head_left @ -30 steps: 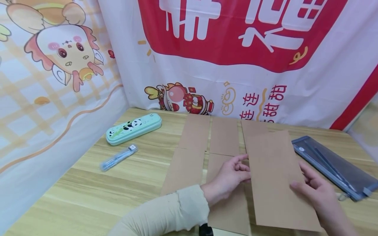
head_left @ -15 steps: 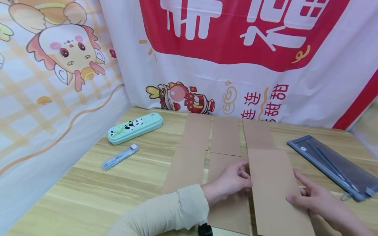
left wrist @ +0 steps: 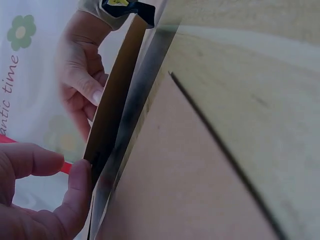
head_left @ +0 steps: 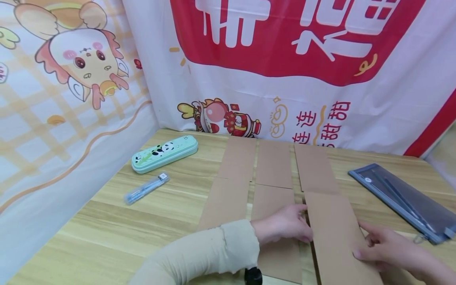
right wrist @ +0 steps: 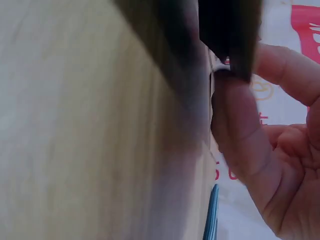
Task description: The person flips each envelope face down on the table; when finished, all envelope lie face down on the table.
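Note:
A brown cardboard strip slants above the table, its far end at a similar strip lying flat behind it. My right hand pinches its right edge, thumb on top and fingers beneath; the right wrist view shows those fingers close up. At the opposite edge, my left hand touches the strip with its fingertips. Its thumb and finger stand apart in the left wrist view, one fingertip against the strip's edge. Beneath the left forearm lie more flat strips, one of them a near middle strip.
Two strips lie flat at the back, with another strip nearer on the left. A green panda pencil case and a clear plastic pack sit left. A grey zip pouch lies right. Printed cloth hangs behind.
The held strip has come down and toward me, uncovering more of the back strip. Both hands have moved nearer with it, the left one still at its left edge.

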The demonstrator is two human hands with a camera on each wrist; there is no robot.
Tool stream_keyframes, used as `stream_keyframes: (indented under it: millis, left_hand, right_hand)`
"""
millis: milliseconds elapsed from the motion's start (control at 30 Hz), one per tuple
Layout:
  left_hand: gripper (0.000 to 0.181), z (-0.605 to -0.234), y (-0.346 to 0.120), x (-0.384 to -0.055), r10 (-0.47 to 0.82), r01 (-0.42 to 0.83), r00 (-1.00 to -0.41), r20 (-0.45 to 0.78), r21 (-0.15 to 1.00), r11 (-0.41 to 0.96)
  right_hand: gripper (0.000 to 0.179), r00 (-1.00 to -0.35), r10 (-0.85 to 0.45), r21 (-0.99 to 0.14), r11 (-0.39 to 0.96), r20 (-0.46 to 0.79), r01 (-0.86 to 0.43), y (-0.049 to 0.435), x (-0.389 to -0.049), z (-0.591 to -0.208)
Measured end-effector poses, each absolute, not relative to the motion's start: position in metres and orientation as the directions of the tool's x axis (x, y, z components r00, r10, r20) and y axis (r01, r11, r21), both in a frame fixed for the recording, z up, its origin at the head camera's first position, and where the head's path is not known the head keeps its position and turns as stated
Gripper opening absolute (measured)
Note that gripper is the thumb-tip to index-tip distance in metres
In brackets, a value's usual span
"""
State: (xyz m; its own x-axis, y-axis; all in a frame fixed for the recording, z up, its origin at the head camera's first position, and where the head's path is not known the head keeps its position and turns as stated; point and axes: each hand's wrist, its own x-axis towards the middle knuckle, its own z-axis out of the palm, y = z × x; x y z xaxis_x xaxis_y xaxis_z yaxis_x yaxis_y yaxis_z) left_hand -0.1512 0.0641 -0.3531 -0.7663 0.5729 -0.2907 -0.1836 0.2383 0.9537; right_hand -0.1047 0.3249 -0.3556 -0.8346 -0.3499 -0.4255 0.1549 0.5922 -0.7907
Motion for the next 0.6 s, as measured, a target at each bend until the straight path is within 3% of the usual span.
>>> stream_keyframes:
  millis: [133,600]
  left_hand:
    - [0.074,-0.352,0.068,-0.153,0.548,-0.182,-0.772,-0.322,0.938,0.295]
    - [0.069,-0.354,0.075,-0.157,0.482,-0.172,-0.792,-0.374,0.895,0.411]
  right_hand:
    - [0.089,-0.852,-0.304,-0.735,0.665,-0.426,0.130,0.326,-0.107,-0.359]
    - [0.098,-0.870,-0.185,-0.666,0.719,-0.458,0.197,0.313,-0.111,-0.358]
